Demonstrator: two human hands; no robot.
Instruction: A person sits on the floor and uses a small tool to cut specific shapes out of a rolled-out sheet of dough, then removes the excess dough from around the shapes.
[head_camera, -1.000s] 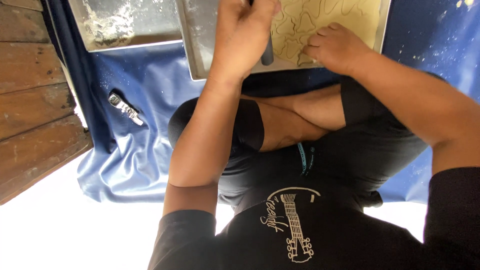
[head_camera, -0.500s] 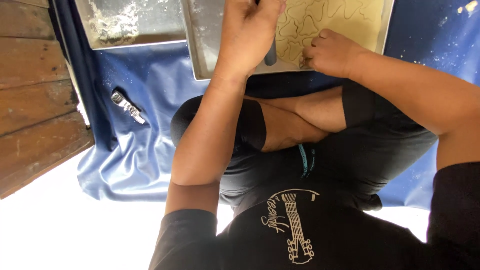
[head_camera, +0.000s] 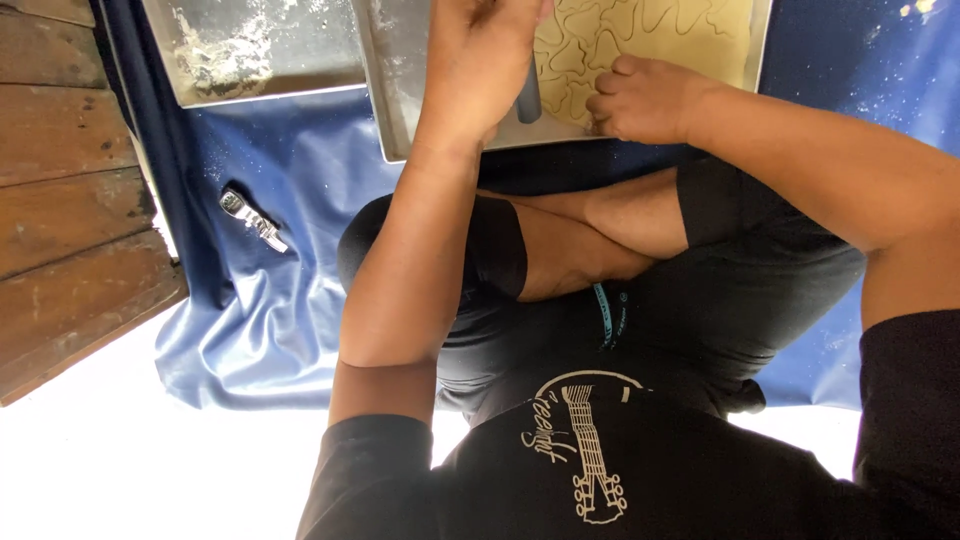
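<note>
A metal tray (head_camera: 395, 90) lies in front of my crossed legs, holding a flat sheet of pale dough (head_camera: 640, 30) cut into wavy shapes. My left hand (head_camera: 480, 60) is closed around a dark cylindrical tool (head_camera: 528, 100) that points down at the dough's near edge. My right hand (head_camera: 640, 98) rests with curled fingers on the dough's front edge, its fingertips pinching at a cut piece. What is between those fingertips stays hidden.
A second metal tray (head_camera: 250, 50) dusted with flour sits at the upper left. A small metal tool (head_camera: 252, 220) lies on the blue cloth (head_camera: 260, 300). Wooden planks (head_camera: 70, 200) run along the left.
Both hands have shifted slightly lower in the view while staying at the dough's near edge. The left hand keeps its hold on the dark tool.
</note>
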